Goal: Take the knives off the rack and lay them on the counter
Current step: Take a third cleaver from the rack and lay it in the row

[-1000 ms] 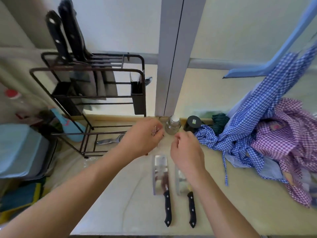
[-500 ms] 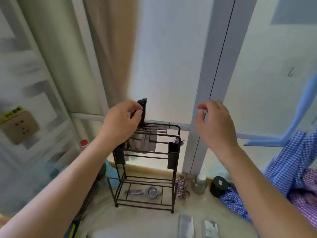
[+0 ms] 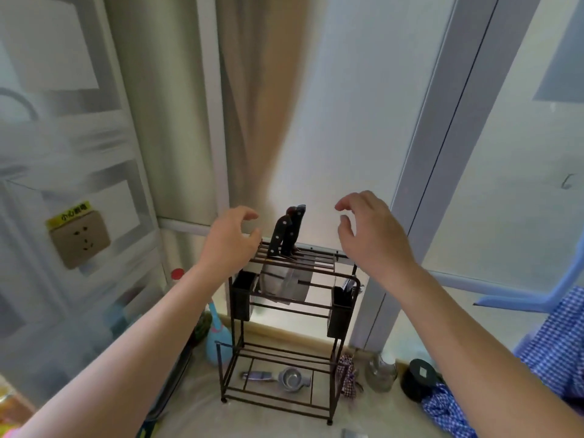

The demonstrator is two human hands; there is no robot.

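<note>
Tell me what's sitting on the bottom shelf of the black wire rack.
On the rack's bottom shelf lies a small metal strainer, its handle pointing left. Nothing else shows on that shelf. The checked cloth hangs at its right post, outside the frame.

Two knives (image 3: 286, 235) stand in one rack (image 3: 343, 276), with two open hands (image 3: 232, 238) raised beside them.

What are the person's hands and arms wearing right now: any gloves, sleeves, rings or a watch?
Nothing that shows. The left hand and right hand are bare, with no gloves, and no rings or watch in view. Both forearms are uncovered down to the frame edge, so no sleeve is visible.
</note>
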